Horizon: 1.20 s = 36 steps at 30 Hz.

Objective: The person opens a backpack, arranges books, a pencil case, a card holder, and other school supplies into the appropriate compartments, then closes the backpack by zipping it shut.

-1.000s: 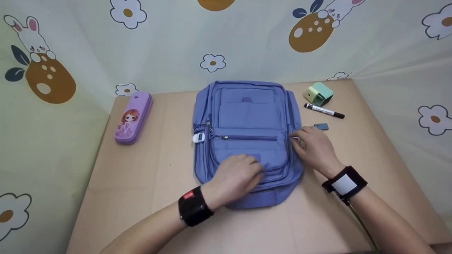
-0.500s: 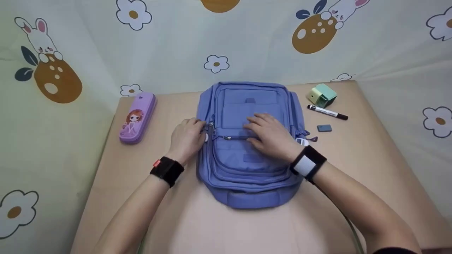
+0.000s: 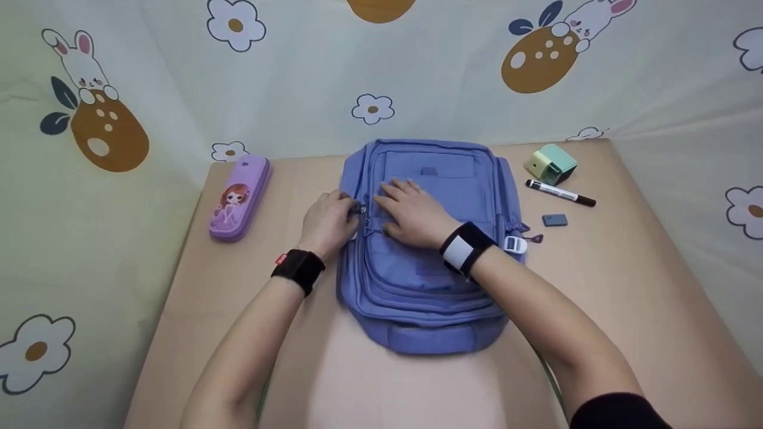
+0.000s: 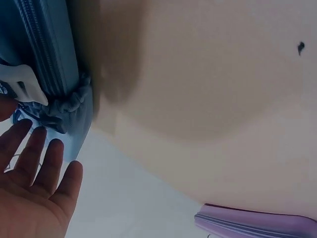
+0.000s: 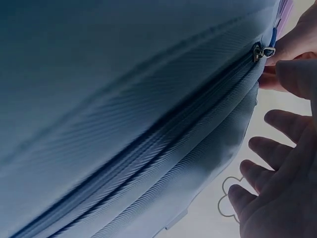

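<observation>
A blue backpack (image 3: 459,199) lies front side up in the middle of the table. At its left edge is my left hand (image 3: 328,223), fingertips beside the zipper pulls (image 3: 361,208). In the left wrist view, the fingers (image 4: 52,166) of that hand are spread, near a white buckle (image 4: 22,82) and the gathered side pocket. My right hand (image 3: 414,214) reaches over the backpack's front with loosely extended fingers, close to the left hand. A metal zipper pull (image 5: 267,51) shows ahead of its fingers (image 5: 255,173) in the right wrist view; neither hand visibly grips it.
On the left lies a purple pencil case (image 3: 238,198). A green and yellow pencil sharpener (image 3: 551,164), a marker (image 3: 560,193) and a small blue-grey block (image 3: 555,220) are on the right. A patterned curtain (image 3: 298,71) hangs behind the table (image 3: 286,333).
The left hand has moved from the backpack's lower front to its left edge. The right hand has left the right edge and crossed leftward over the front, uncovering a white buckle there.
</observation>
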Each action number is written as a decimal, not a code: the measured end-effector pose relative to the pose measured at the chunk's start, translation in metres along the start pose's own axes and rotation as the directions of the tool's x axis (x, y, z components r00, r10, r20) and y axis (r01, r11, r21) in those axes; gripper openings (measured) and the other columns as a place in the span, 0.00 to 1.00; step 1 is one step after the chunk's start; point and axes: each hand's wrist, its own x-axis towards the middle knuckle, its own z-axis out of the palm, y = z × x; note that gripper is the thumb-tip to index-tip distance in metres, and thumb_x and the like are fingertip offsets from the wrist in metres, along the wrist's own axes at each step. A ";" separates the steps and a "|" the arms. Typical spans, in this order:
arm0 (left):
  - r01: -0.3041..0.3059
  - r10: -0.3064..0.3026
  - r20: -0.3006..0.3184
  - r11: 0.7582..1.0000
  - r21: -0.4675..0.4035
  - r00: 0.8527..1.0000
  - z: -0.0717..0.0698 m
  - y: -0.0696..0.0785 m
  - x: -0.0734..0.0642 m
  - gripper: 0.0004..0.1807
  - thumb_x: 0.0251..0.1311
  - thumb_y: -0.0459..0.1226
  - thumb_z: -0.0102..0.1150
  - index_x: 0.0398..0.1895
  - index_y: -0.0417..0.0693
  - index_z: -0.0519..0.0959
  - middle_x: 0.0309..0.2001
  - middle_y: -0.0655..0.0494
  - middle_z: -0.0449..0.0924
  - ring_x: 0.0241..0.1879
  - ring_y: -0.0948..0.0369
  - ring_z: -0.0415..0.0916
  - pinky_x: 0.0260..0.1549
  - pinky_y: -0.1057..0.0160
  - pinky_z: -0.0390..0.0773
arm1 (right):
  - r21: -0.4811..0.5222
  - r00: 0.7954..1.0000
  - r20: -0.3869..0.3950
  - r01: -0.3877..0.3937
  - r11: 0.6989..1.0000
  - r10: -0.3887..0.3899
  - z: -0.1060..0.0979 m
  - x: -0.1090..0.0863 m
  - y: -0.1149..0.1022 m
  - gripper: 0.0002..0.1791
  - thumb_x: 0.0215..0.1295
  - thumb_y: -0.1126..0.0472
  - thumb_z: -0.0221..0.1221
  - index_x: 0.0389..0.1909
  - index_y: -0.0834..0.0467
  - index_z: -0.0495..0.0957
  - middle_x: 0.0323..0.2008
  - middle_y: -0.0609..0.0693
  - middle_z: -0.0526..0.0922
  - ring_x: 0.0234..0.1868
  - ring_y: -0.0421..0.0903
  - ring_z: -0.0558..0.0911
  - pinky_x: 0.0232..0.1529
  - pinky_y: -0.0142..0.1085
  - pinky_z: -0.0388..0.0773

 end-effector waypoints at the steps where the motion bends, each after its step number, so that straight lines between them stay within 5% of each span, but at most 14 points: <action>1: -0.004 0.004 -0.001 1.000 0.003 1.000 0.001 0.000 0.000 0.13 0.63 0.35 0.62 0.49 0.42 0.87 0.46 0.46 0.81 0.45 0.46 0.77 0.43 0.47 0.78 | -0.003 1.000 0.004 0.001 1.000 -0.001 0.001 0.002 0.000 0.33 0.74 0.51 0.55 0.77 0.56 0.64 0.78 0.58 0.59 0.80 0.57 0.52 0.78 0.51 0.42; 18: -0.006 0.007 -0.024 1.000 0.005 1.000 0.005 0.002 -0.001 0.07 0.68 0.36 0.63 0.42 0.42 0.87 0.41 0.47 0.82 0.43 0.47 0.77 0.42 0.47 0.77 | 0.058 0.988 0.150 -0.055 0.997 0.046 0.010 0.013 0.002 0.31 0.77 0.50 0.48 0.79 0.42 0.59 0.82 0.53 0.47 0.81 0.55 0.42 0.76 0.56 0.48; 36: 0.021 -0.021 -0.015 1.000 -0.015 1.000 0.007 0.007 -0.001 0.08 0.71 0.36 0.58 0.44 0.40 0.84 0.41 0.44 0.82 0.41 0.45 0.79 0.41 0.48 0.78 | 0.038 0.985 0.172 -0.037 0.999 0.030 0.011 0.013 0.003 0.31 0.78 0.47 0.46 0.80 0.41 0.57 0.82 0.52 0.45 0.81 0.55 0.40 0.77 0.55 0.45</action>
